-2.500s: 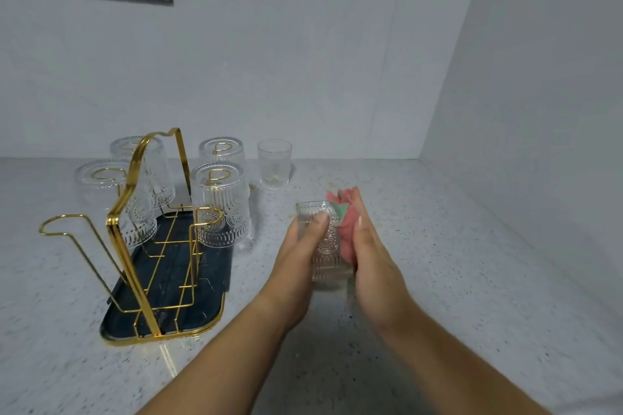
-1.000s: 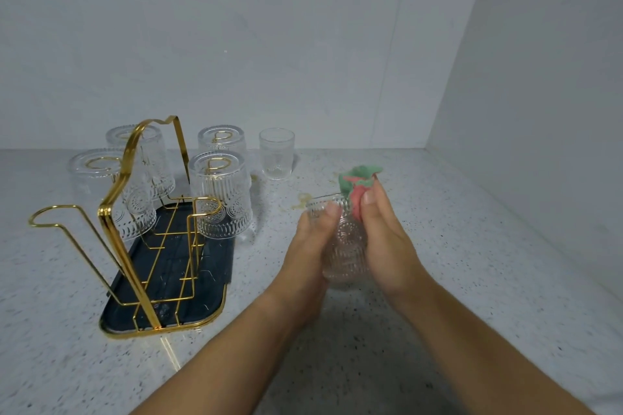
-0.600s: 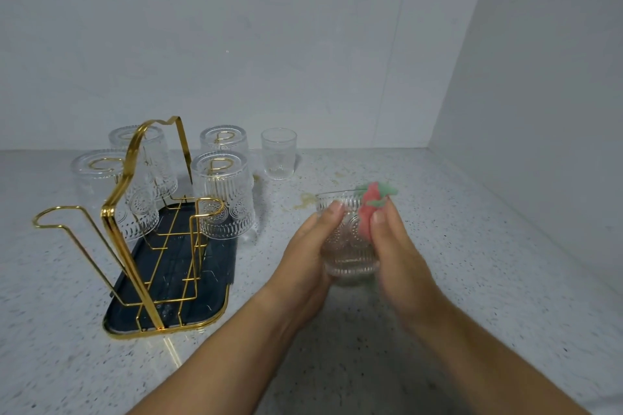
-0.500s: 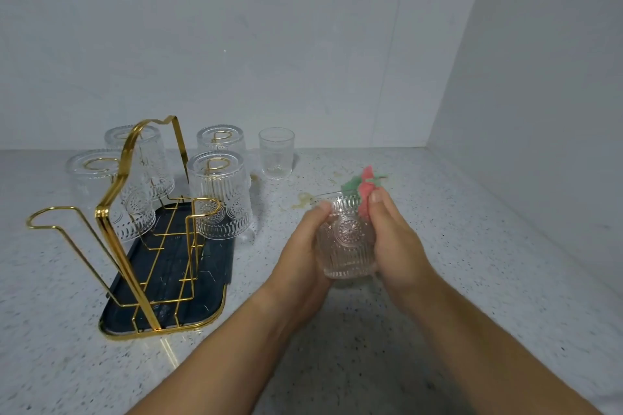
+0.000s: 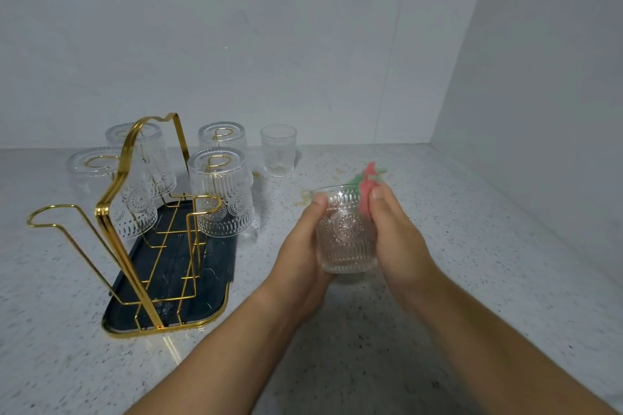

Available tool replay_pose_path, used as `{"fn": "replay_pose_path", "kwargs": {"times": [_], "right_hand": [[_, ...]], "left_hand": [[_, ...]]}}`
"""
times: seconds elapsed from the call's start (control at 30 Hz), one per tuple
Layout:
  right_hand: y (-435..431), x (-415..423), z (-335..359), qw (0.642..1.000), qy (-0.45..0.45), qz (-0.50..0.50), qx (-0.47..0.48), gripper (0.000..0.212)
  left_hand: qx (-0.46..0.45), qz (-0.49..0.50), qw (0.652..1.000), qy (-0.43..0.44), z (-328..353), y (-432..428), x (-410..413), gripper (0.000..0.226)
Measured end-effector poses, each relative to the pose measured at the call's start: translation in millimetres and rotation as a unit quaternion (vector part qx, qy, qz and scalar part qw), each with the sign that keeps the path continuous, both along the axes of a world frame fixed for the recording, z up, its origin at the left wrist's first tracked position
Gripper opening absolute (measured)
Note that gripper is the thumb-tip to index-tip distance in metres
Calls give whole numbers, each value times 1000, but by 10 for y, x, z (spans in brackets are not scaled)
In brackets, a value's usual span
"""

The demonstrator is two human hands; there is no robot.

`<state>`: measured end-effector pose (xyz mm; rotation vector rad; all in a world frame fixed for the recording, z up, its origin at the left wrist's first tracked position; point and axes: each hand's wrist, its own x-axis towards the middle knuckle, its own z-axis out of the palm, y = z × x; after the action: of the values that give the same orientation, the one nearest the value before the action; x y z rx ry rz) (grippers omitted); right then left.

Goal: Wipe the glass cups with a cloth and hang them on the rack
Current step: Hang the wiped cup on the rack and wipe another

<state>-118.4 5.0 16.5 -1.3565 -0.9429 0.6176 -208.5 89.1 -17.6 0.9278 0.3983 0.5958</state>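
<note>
Clear embossed glass cup [image 5: 345, 232] held upright, mouth up, between both hands. The left hand [image 5: 300, 256] curls round its left side. The right hand [image 5: 397, 239] pinches a red-and-green cloth [image 5: 365, 185] against its right. Beyond and left of the left hand is the gold rack [image 5: 114, 212], with an empty hook [image 5: 209, 204] nearest.

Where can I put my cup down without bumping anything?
Bare counter lies between the right hand and the side wall, and in front of the rack. Crowded around the rack: four cups hang there, a plain cup stands beside.
</note>
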Motion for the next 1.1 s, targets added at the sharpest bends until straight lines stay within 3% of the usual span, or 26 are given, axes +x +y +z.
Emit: {"fn": "replay_pose_path", "kwargs": {"times": [0.1, 0.2, 0.33, 0.47, 0.7, 0.8, 0.87, 0.93, 1.03, 1.1], "right_hand": [[37, -62, -32, 1000, -4, 9, -8, 44], [-75, -241, -213, 998, -36, 50, 11, 49], [-203, -287, -389, 993, -109, 41, 31, 54], [-226, -286, -476, 989, -145, 24, -2, 67], [68, -74, -108, 999, -26, 24, 17, 50], [-24, -229, -256, 997, -57, 47, 18, 53], [-130, -306, -388, 995, -78, 58, 24, 54], [-205, -307, -492, 994, -91, 55, 28, 55], [-175, -248, -466, 996, -87, 13, 19, 55], [-89, -165, -368, 998, -54, -12, 15, 47]], "left_hand": [[-1, 16, 1000, -3, -4, 9, -17, 61], [10, 41, 999, 20, -40, 28, -38, 101], [11, 53, 998, 12, -35, 29, -53, 113], [-24, 24, 999, 3, 25, 47, -83, 87], [-2, 25, 999, -20, 6, 3, -21, 66], [3, 46, 999, 2, -53, 59, -24, 109], [-27, 55, 998, -3, -68, 95, -42, 117], [-49, 44, 998, -1, -45, 81, -57, 111], [-41, 13, 999, -6, 4, 32, -31, 66], [-29, 18, 999, -6, 3, 29, -16, 55]]}}
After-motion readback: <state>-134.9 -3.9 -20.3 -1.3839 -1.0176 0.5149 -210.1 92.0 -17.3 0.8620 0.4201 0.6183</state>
